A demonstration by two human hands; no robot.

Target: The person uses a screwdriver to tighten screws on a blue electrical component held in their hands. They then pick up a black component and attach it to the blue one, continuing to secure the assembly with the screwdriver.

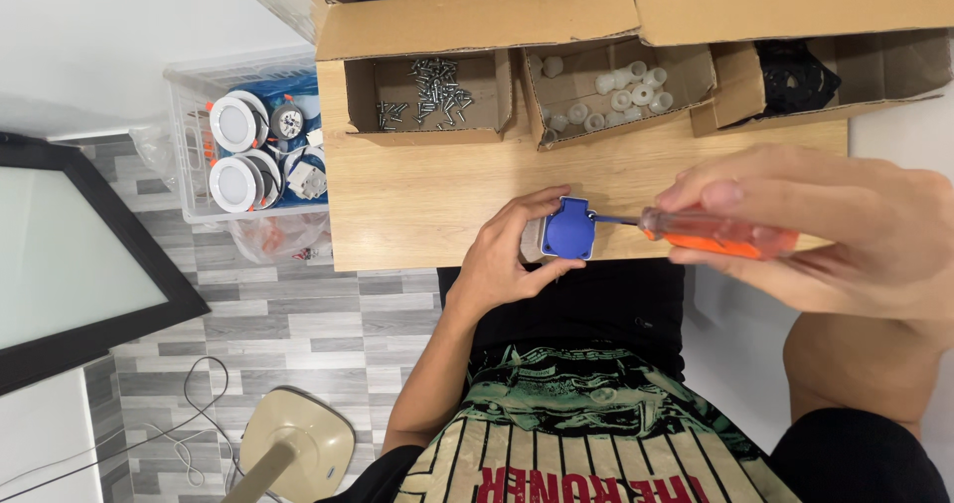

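My left hand (502,257) grips a small blue square socket part (566,228) with a grey back, held at the near edge of the wooden table (417,200). My right hand (830,235) holds a screwdriver with an orange translucent handle (717,235). Its metal shaft (616,221) points left, and the tip touches the right side of the blue part.
Along the table's far side stand open cardboard boxes: one with small screws (427,90), one with white plastic rings (616,90), one with black parts (795,76). A clear bin (189,95) of round white lamps sits on the floor at left, beside a dark-framed panel (70,254).
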